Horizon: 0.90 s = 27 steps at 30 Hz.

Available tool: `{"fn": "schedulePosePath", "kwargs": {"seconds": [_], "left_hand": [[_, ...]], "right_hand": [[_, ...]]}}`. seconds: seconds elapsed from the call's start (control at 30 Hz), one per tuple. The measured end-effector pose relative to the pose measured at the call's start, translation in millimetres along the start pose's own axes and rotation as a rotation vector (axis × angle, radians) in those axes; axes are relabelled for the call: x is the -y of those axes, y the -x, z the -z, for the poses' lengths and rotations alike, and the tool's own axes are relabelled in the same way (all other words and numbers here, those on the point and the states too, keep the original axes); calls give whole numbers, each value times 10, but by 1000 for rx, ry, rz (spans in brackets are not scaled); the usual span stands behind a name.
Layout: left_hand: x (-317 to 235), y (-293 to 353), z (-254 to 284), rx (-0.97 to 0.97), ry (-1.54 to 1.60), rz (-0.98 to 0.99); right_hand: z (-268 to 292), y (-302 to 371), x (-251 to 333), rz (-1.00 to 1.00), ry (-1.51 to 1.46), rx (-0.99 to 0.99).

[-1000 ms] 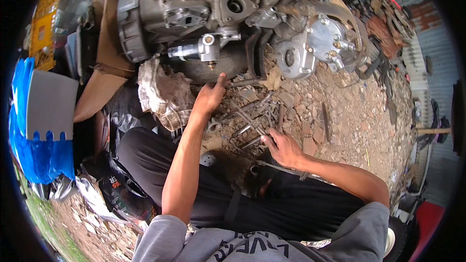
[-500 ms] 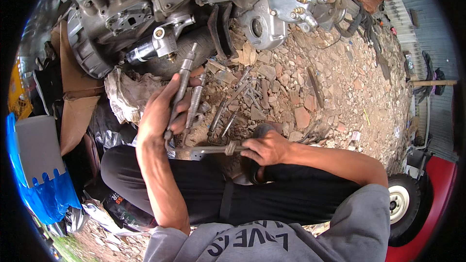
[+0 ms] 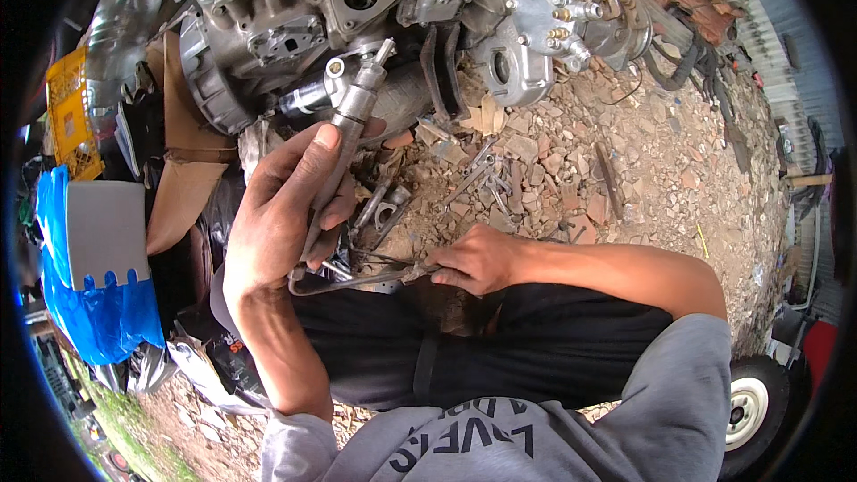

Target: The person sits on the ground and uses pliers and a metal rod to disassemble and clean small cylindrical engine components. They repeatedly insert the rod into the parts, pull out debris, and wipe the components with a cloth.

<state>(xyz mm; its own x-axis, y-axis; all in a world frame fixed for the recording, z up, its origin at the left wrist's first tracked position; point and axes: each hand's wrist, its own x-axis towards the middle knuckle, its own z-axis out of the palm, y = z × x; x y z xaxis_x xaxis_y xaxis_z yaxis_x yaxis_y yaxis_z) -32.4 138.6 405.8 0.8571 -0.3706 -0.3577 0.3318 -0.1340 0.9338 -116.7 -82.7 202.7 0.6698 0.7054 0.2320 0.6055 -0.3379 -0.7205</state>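
Note:
My left hand (image 3: 277, 214) is closed around a grey metal fuel injector (image 3: 357, 100), its narrow tip pointing up and away toward the engine. The thumb lies along its body. From its lower end a thin bent metal fuel pipe (image 3: 353, 285) runs rightward across my lap. My right hand (image 3: 486, 259) pinches the bundle of pipes near a small clamp (image 3: 416, 273). Just right of my left hand, more metal parts (image 3: 384, 211) show partly, and the hand hides some of them.
A large engine block (image 3: 295, 36) stands ahead, with a round silver pump (image 3: 549, 13) at its right. Several wrenches (image 3: 494, 183) lie on the stony ground (image 3: 661, 196). On the left are a cardboard box (image 3: 183, 187) and a blue bag (image 3: 103, 321); a wheel (image 3: 750, 411) is lower right.
My left hand has come up closer to the camera with the injector. A second injector beside it no longer shows clearly. The whole view has shifted, moving the surroundings rightward.

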Motion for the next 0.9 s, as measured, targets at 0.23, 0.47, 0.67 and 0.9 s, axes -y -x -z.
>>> {"fn": "schedulePosePath", "kwargs": {"seconds": [0.23,0.47,0.67,0.9], "left_hand": [[465,-245,-14,-64,-19,109],[758,-431,104,25,-61,121],[1069,-491,65,-17,-121,231],[1231,-561,-100,-3,-58,293]], "right_hand": [[275,90,-1088,-775,147,359],[186,1096,-2461,-1203,368,442],[-298,1494,-2924,-1218,324,221],[-483,1331,-2855,-1455,213,126]]}}
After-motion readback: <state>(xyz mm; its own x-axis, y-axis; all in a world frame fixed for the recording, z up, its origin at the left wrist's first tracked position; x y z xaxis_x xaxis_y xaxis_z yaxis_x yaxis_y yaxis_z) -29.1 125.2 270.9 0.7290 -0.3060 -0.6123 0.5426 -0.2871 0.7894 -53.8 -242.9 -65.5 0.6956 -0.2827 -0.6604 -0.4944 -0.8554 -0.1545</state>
